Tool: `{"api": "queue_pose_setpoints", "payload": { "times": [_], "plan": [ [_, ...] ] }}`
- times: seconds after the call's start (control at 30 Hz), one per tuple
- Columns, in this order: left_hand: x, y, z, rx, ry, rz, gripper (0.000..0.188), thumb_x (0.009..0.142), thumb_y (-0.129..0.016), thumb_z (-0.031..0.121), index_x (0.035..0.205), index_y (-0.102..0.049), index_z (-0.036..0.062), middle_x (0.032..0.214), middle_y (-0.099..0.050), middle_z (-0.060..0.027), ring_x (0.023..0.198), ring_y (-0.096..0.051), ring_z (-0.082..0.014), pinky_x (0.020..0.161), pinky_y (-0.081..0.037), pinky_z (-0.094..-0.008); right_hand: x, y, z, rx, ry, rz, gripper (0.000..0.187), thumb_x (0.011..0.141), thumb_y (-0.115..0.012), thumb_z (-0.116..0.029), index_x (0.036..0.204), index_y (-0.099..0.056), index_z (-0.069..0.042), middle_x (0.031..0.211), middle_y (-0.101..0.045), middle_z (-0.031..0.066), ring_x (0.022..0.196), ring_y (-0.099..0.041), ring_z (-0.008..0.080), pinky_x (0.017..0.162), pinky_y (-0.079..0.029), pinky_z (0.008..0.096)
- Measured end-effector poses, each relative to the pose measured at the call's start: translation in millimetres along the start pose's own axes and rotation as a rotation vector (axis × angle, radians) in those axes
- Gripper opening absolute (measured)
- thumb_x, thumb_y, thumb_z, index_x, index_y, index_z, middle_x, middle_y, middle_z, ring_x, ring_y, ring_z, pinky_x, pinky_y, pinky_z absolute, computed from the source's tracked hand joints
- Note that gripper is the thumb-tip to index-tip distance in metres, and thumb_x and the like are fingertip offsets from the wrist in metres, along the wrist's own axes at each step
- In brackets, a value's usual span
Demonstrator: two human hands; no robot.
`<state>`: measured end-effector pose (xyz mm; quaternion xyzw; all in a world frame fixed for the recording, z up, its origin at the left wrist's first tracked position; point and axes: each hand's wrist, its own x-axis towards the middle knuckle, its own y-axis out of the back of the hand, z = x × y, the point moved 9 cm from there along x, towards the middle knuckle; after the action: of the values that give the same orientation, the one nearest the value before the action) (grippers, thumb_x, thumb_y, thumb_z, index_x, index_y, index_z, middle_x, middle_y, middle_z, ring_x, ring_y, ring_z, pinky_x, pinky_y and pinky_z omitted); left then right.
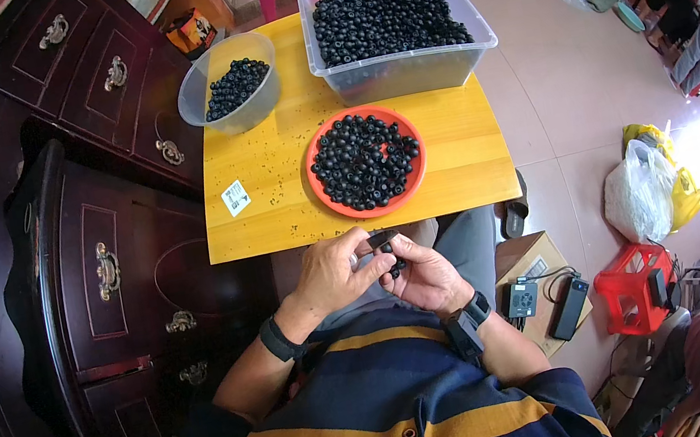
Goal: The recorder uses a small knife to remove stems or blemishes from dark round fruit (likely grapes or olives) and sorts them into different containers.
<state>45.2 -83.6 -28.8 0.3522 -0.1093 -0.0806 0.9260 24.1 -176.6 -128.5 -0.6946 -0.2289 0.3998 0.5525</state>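
Observation:
My left hand [333, 269] and my right hand [430, 279] meet just beyond my lap, close to the table's near edge. In the curled fingers of my right hand are a few small black round bead-like pieces [394, 268]. A dark flat piece [382, 238] lies between the fingertips of both hands; which hand grips it I cannot tell. My left hand's fingers are closed there, thumb against the black pieces. Just past my hands, an orange-red plate [319, 198] full of similar black pieces rests on the yellow table [463, 172].
A clear bin [400, 76] heaped with black pieces stands at the table's back right, a translucent bowl [243, 121] at back left. Dark crumbs and a white label [235, 198] dot the tabletop. A dark wooden cabinet [96, 252] borders the left; a cardboard box [534, 257] sits right.

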Motion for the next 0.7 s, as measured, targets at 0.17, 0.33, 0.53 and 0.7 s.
{"api": "queue_pose_setpoints", "payload": {
  "times": [0.17, 0.33, 0.53, 0.7],
  "plan": [
    [1, -2, 3, 0.018, -0.021, -0.02, 0.044, 0.082, -0.07, 0.046, 0.089, -0.061, 0.0038, 0.072, -0.066, -0.0114, 0.065, -0.066, -0.0291, 0.057, -0.049, -0.0373, -2, -3, -1, -0.026, 0.01, -0.015, 0.022, 0.096, -0.059, -0.02, 0.116, -0.058, -0.012, 0.101, -0.063, -0.0015, 0.089, -0.061, 0.0102, 0.076, -0.053, 0.0278],
    [1, -1, 7, 0.058, -0.056, 0.014, 0.041, 0.082, -0.07, 0.045, 0.086, -0.061, 0.0053, 0.07, -0.065, -0.0104, 0.065, -0.066, -0.0293, 0.057, -0.049, -0.0378, -2, -8, -2, -0.053, 0.011, -0.026, 0.025, 0.096, -0.059, -0.018, 0.12, -0.057, -0.011, 0.105, -0.063, 0.0, 0.09, -0.061, 0.01, 0.076, -0.053, 0.0275],
    [4, 0, 9, 0.064, -0.067, 0.018, 0.04, 0.082, -0.07, 0.045, 0.083, -0.061, 0.0055, 0.068, -0.065, -0.0098, 0.063, -0.066, -0.0292, 0.056, -0.049, -0.039, 0, -4, -2, -0.053, -0.001, -0.016, 0.024, 0.095, -0.059, -0.016, 0.118, -0.058, -0.01, 0.106, -0.063, 0.0009, 0.088, -0.061, 0.0099, 0.075, -0.053, 0.0273],
    [3, -10, -4, 0.063, -0.048, -0.004, 0.04, 0.084, -0.068, 0.044, 0.078, -0.061, 0.0053, 0.064, -0.063, -0.011, 0.061, -0.064, -0.0305, 0.053, -0.048, -0.0397, 1, 5, -5, -0.007, 0.048, 0.046, 0.017, 0.093, -0.06, -0.01, 0.109, -0.058, -0.006, 0.1, -0.063, 0.0054, 0.085, -0.062, 0.0133, 0.075, -0.054, 0.0293]
  ]
}}
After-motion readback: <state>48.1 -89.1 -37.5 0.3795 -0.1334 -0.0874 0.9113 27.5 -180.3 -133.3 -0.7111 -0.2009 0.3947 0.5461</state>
